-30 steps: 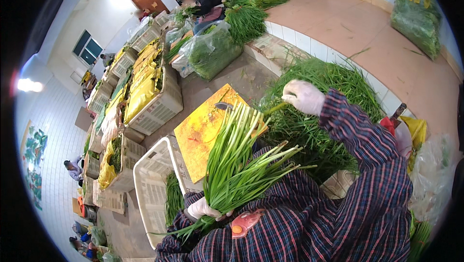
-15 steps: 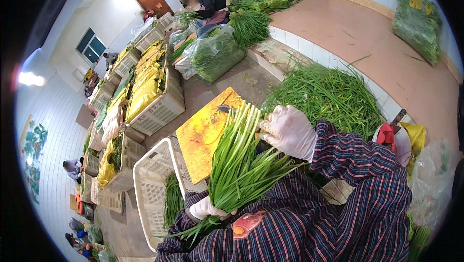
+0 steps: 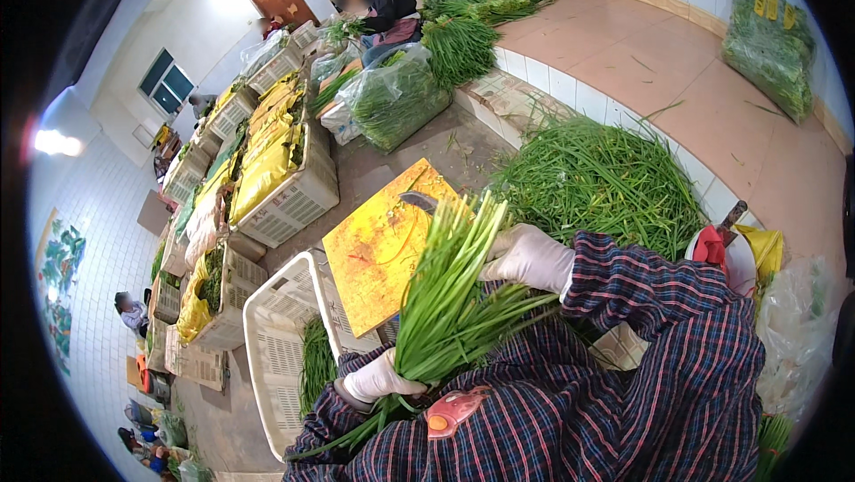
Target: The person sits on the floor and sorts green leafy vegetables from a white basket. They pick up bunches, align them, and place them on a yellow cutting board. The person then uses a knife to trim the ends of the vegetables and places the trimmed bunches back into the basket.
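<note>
A bunch of garlic chives [image 3: 445, 308] leans upward in front of me, pale stem ends at the top and green leaves below. My left hand [image 3: 381, 381], in a white glove, is wrapped round its lower part, and some leaf tips trail out under that hand. Against the right side of the stems is my right hand [image 3: 530, 261], also gloved, with bent fingers closed on some chives; its fingertips are partly hidden. Behind the stem ends, a curved dark blade [image 3: 417, 201] lies at a yellow board [image 3: 370, 255].
A white plastic crate [image 3: 258, 331] with chives inside stands left of the board. To the right lies a large heap of loose chives [image 3: 614, 184] beside a tiled step. Yellow-covered crates [image 3: 276, 170] line the left. A person [image 3: 387, 6] works farther back.
My right hand has moved down along the stems from near their ends. The bunch has shifted slightly right and its stem tips are blurred. My left hand keeps its grip.
</note>
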### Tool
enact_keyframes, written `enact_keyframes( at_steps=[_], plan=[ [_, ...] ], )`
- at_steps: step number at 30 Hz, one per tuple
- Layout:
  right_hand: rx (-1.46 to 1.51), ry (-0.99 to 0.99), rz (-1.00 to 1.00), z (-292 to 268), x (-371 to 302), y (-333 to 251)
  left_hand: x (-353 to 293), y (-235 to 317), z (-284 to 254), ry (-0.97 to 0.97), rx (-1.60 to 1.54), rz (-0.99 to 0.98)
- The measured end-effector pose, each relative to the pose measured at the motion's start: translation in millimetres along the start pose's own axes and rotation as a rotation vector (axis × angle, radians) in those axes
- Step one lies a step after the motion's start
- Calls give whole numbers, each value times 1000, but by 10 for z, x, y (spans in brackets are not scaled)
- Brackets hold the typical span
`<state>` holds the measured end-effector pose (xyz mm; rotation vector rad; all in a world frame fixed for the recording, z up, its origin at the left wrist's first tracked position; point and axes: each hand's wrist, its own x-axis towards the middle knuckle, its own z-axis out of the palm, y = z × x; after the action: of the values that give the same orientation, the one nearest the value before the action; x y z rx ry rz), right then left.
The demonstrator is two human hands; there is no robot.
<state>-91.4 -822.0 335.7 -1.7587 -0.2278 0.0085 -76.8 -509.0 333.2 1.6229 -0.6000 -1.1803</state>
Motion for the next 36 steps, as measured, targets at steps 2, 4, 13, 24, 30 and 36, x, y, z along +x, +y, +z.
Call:
enact_keyframes(
  at_steps=[2, 4, 13, 24, 30, 36],
  plan=[
    [503, -102, 287, 9, -64, -442, -46, 104, -96, 16, 106, 41],
    [722, -300, 120, -76, -99, -406, -48, 267, -158, 52, 226, 128],
    [952, -260, -32, -57, 2, -508, -46, 604, -421, 26, 523, 235],
    [238, -518, -54, -636, -199, -726, -240, 1133, -492, 245, 640, 194],
    [-195, -383, -203, -1131, -292, -631, -367, 1140, -725, 259, 720, 99],
    [-543, 187, 562, -2213, -766, -73, -378, 1024, -835, 415, 761, 172]
  ],
)
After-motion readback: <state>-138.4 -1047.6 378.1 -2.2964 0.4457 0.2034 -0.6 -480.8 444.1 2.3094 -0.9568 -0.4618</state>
